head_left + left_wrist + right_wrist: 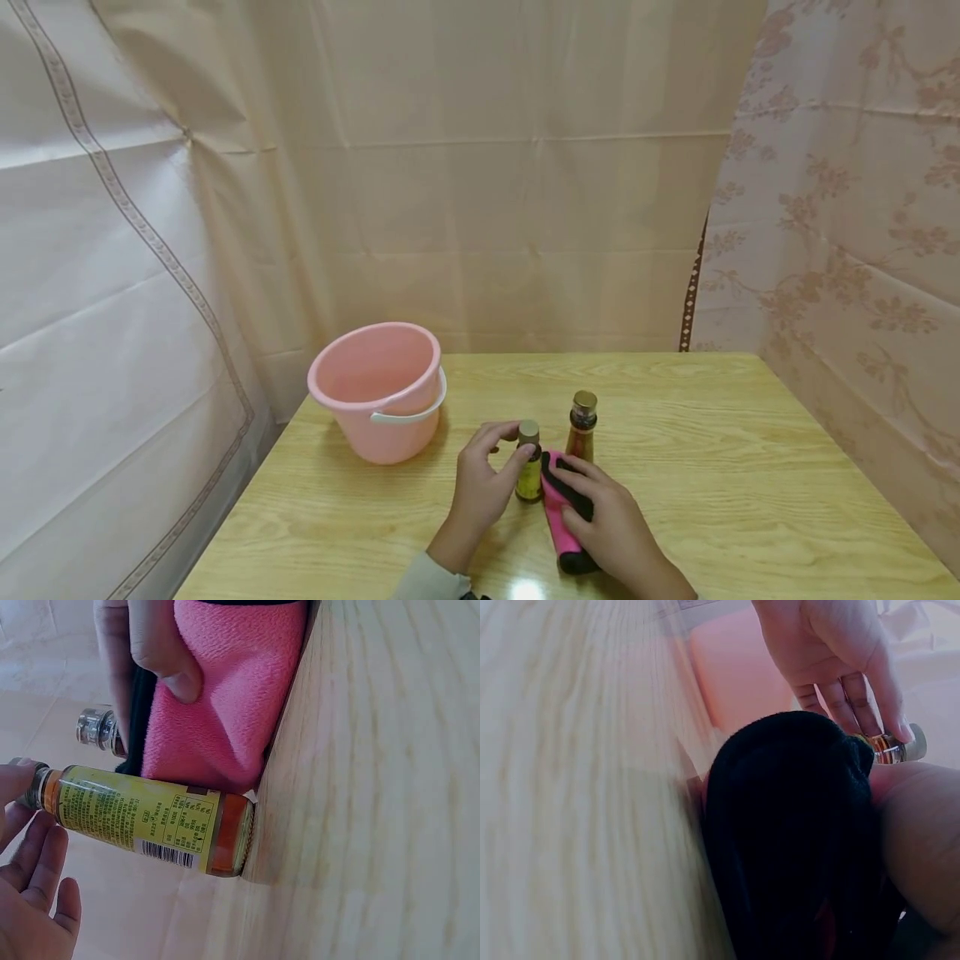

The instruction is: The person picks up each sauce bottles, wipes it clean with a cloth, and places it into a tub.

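A small bottle (529, 482) with a yellow label and a dull gold cap stands upright on the table. My left hand (483, 477) pinches it at the cap between thumb and forefinger; the left wrist view shows its printed label and barcode (166, 853). Just right of it, a soft pink-and-black fabric item (555, 508) lies against the bottle, its exact kind unclear. My right hand (611, 521) grips this item from above, thumb on the near side. Its black rounded end (780, 795) fills the right wrist view. Behind stands a taller bottle (582, 429) with a gold cap, its lower part hidden.
A pink bucket (397, 433) with a pale handle (412, 414) stands at the table's back left. The wooden table (750, 467) extends to the right. Curtains (510, 208) hang behind and on both sides.
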Motion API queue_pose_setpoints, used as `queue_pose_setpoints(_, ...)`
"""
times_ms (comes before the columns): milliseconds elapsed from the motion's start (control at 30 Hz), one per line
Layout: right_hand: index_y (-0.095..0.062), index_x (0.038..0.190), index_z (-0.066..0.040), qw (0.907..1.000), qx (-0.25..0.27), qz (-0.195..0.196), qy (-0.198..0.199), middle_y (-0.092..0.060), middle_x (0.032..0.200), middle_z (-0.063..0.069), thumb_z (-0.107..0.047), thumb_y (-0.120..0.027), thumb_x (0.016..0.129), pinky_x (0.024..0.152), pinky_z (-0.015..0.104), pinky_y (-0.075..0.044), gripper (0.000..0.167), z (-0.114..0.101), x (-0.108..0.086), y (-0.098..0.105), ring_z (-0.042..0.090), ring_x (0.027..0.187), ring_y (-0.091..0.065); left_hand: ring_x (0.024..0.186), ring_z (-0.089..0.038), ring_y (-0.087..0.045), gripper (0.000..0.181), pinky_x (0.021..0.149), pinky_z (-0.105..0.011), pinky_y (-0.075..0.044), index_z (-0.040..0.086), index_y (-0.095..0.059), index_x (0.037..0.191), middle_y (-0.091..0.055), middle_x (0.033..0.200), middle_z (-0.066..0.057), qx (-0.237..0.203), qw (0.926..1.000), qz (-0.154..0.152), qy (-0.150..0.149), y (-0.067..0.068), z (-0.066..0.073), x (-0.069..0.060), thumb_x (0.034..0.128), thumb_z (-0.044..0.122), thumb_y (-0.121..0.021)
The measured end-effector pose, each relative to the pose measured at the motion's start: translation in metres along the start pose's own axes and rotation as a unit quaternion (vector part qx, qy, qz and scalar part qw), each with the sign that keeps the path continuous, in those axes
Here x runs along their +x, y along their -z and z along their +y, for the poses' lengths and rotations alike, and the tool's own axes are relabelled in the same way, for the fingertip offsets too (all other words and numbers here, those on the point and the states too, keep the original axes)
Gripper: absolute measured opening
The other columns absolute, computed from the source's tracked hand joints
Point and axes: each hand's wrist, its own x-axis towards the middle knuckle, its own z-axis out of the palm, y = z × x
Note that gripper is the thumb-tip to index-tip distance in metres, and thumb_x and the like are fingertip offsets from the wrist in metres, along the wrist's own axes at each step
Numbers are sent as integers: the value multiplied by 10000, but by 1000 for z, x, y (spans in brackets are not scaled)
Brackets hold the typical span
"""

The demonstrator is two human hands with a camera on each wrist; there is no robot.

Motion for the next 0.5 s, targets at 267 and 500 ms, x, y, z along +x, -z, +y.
queue_pose_setpoints(267, -705, 1343, -291, 9999, -30, -152, 9, -571, 1496, -58, -98, -802, 850, 979, 445, -541, 538, 1, 0, 0, 217, 1345, -566, 1054, -123, -677, 287, 870, -392, -506, 267, -737, 1226, -705, 1131, 141, -61, 10000, -10, 32, 0, -1, 0, 945, 316, -772)
queue_pose_setpoints(500, -703, 1339, -312, 9999, -72, -121, 17, -573, 1487, -80, -96, -801, 850, 968, 449, -543, 544, 0, 1, 1, 221, 1341, -575, 1057, -126, -679, 292, 878, -404, -505, 279, -729, 1239, -708, 1128, 144, -118, 9999, -27, 65, -1, -1, -1, 952, 316, -763)
